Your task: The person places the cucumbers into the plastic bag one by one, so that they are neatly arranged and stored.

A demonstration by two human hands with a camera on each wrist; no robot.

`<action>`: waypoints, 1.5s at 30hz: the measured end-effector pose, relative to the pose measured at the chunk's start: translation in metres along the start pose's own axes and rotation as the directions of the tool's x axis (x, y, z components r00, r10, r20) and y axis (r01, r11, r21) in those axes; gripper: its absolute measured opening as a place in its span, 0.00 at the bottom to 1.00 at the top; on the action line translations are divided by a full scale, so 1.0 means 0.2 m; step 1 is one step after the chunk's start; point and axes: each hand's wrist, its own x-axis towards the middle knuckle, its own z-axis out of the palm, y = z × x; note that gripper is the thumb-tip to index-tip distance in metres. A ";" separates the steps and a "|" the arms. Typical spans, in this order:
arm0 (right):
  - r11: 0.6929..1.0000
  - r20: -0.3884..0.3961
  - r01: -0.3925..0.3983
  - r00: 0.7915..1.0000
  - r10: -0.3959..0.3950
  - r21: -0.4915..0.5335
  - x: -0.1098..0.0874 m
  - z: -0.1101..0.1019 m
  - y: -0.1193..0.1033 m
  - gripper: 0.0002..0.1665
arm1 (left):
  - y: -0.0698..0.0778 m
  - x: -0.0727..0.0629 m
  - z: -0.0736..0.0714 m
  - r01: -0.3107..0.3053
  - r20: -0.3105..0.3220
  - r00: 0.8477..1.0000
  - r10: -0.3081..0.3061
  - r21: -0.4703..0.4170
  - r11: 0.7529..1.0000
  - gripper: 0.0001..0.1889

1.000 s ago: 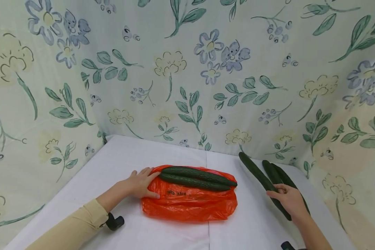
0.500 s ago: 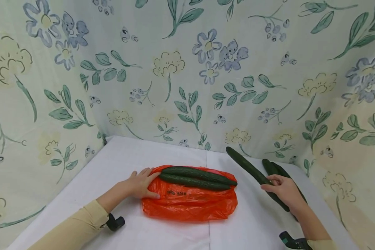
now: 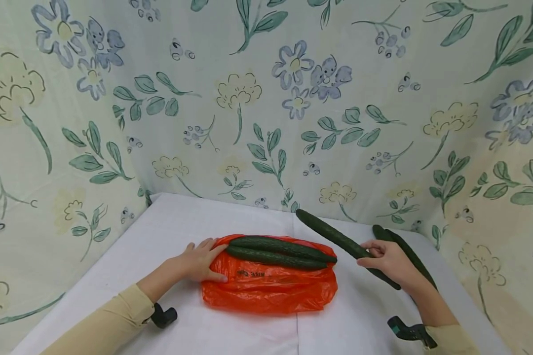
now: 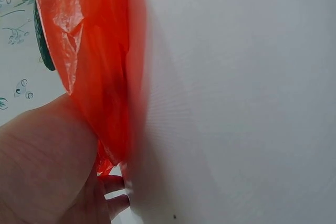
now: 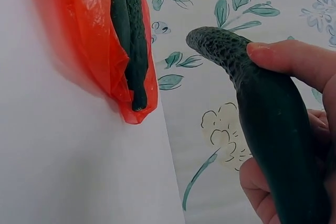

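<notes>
A red plastic bag point(image 3: 271, 296) lies on the white table with two dark green cucumbers point(image 3: 277, 250) side by side at its top. My left hand point(image 3: 202, 264) rests on the bag's left end, fingers spread. In the left wrist view that hand point(image 4: 47, 166) lies against the red plastic point(image 4: 94, 51). To the right of the bag, my right hand point(image 3: 393, 264) pinches a long cucumber point(image 3: 330, 235) between thumb and fingers, its far end tilted up to the left. The right wrist view shows the thumb on the bumpy held cucumber point(image 5: 278, 119).
Two more cucumbers point(image 3: 410, 254) lie at the table's right side, partly hidden behind my right hand. Flower-patterned cloth point(image 3: 248, 123) rises behind the white table point(image 3: 195, 212) and at both sides. A black wrist device point(image 3: 410, 331) sits at my right sleeve.
My right hand has moved left with the cucumber, lifting it away from the two at the right and swinging its far end toward the bag. The left hand and bag stay put.
</notes>
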 end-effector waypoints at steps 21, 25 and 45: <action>0.978 0.211 0.206 0.956 -0.204 0.012 0.17 0.18 -0.16 0.21 | -0.01 0.02 -0.01 0.017 0.011 1.000 -0.017 -0.004 1.000 0.53; 0.976 0.269 0.214 0.939 -0.214 0.031 0.18 0.22 -0.18 0.20 | -0.01 0.02 0.01 0.022 0.013 1.000 -0.022 -0.004 1.000 0.53; 0.943 0.489 0.329 0.817 -0.305 0.038 0.28 0.44 -0.31 0.18 | -0.01 0.02 0.02 -0.009 -0.019 1.000 0.008 -0.038 0.999 0.54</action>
